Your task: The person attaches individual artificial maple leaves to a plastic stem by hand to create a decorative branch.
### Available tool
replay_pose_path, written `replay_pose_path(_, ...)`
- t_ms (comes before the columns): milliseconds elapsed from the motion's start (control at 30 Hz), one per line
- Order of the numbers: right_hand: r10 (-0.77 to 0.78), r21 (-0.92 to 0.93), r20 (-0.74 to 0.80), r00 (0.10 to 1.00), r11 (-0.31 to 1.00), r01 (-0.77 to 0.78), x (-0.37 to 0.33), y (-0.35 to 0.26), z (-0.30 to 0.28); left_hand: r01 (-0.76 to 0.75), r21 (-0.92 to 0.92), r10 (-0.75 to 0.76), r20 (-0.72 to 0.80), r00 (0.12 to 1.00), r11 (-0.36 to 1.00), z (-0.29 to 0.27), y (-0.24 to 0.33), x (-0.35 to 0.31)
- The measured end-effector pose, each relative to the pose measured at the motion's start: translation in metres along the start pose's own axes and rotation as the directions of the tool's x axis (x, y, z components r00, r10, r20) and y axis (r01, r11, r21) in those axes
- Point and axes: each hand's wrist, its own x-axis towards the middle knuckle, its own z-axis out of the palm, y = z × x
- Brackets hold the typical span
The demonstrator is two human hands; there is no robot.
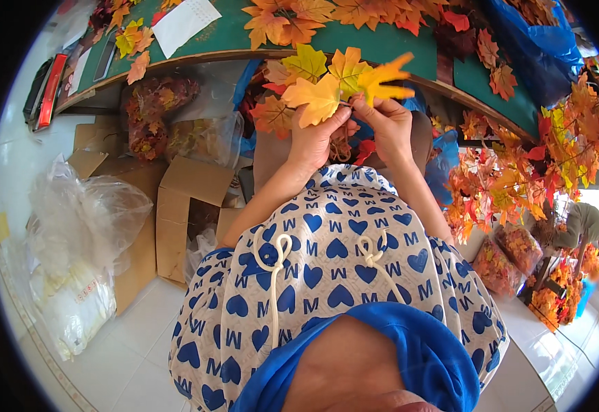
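Observation:
My left hand (315, 141) is closed, thumb and fingers pinching a bunch of artificial maple leaves (313, 98) in yellow and orange near their stems. Close on its right, my right hand (387, 127) pinches the base of a bright yellow-orange maple leaf (384, 77). The fingertips of both hands nearly meet, and the leaves hide the exact join of the stems. Brownish strands (341, 147) hang below, between the hands. Several more orange and red leaves (272, 115) lie behind my left hand, above my lap.
Ahead runs a green tabletop (210, 40) with maple leaves and a white sheet (184, 26). Cardboard boxes (188, 189) and plastic bags (83, 226) stand on the left. Leaf garlands (502, 182) hang on the right, near a blue bag (536, 51). Another person (583, 225) bends at far right.

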Motion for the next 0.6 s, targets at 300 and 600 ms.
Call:
replay_pose_path(300, 0.004, 0.434, -0.010, 1.000, 0.901, 0.001, -0.004, 0.014, 0.001, -0.012, 0.016, 0.012, 0.048, 0.999, 1.000, 0.006, -0.005, -0.001)
replay_pose_path(600, 0.228, 0.562, 0.113, 0.967, 0.788, -0.251, -0.008, 0.017, -0.002, -0.006, 0.014, 0.005, 0.033, 0.999, 1.000, 0.005, -0.008, -0.002)
